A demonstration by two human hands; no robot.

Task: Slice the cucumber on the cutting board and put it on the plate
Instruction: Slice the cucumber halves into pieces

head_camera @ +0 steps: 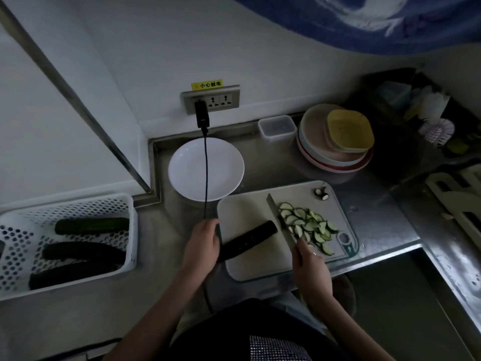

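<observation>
Your left hand (201,243) clasps and hides the dark cucumber's (250,237) near end; your right hand (311,272) grips the steel knife (279,220), its handle unseen.

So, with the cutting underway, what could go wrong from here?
1. The black cable hangs over the empty white plate beside the left hand; it could snag or foul the transfer.
2. The cutting board overhangs the counter edge and may tip.
3. Dim light puts the left hand at risk as the knife nears along the cucumber.
</observation>
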